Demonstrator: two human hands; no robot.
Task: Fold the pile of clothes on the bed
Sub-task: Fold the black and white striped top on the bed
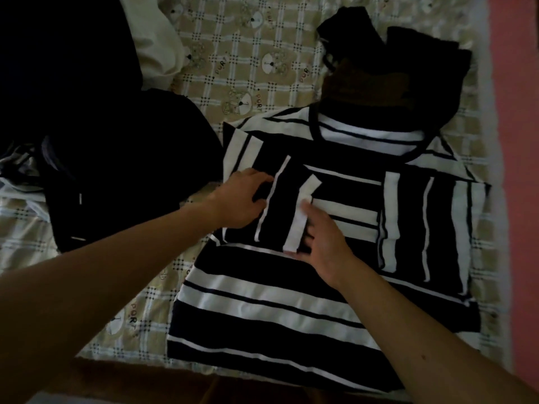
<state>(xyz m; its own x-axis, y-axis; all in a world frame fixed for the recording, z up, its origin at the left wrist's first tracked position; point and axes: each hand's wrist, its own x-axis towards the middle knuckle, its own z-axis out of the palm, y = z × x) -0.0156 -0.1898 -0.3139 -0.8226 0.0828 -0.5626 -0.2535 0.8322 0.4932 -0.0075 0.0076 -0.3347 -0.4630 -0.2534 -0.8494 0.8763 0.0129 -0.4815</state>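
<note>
Surroundings: a heap of dark clothes (116,170) lies just outboard of the left hand (239,199), its edge touching the left side of the shirt. A white cloth (154,39) lies well beyond that hand, at the far edge of the checked bed sheet (239,39). A black and brown garment (379,68) lies beyond the right hand (326,246), overlapping the collar. Nothing covers either hand.

Task item: the striped shirt (291,316) lies flat on the sheet, directly under both hands, hem nearest the person. Bands are black and white. Both sleeves are turned inward over the chest, so their stripes run lengthwise.

Hand state: the left hand grips the folded sleeve (277,211) with curled fingers. The right hand pinches the white band of the same sleeve; this hand is slightly blurred.
</note>
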